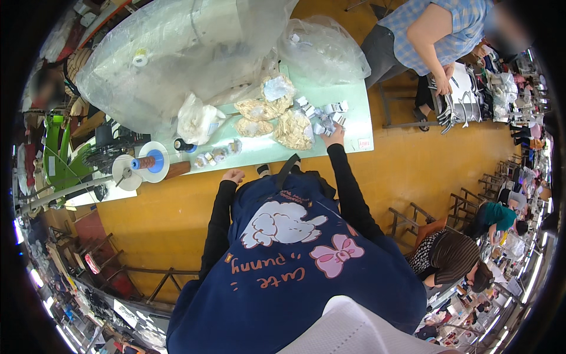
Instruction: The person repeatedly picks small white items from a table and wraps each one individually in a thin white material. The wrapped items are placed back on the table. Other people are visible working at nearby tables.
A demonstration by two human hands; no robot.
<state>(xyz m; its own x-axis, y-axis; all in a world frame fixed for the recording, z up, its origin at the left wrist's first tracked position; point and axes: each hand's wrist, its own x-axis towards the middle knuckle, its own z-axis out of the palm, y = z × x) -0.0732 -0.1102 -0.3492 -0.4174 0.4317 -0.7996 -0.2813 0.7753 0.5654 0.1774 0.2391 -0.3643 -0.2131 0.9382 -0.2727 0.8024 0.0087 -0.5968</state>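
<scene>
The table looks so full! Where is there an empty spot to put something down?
The table is bare at its right end, between the white tags and the edge. A thin strip is free along the near edge, by the left hand. The middle is crowded with tan bundles, and plastic bags cover the back.

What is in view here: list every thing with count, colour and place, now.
table: one, pale green, centre top
plastic bags: two large, clear, back of table
tan bundles: several, beige, table middle
white tags: a pile, white, beside the right hand
spool: one, blue and white, table's left end
co-worker: one, checked blue shirt, top right
apron: one, navy, on the person
left hand: at the table's near edge, empty
right hand: on the table by the tags
</scene>
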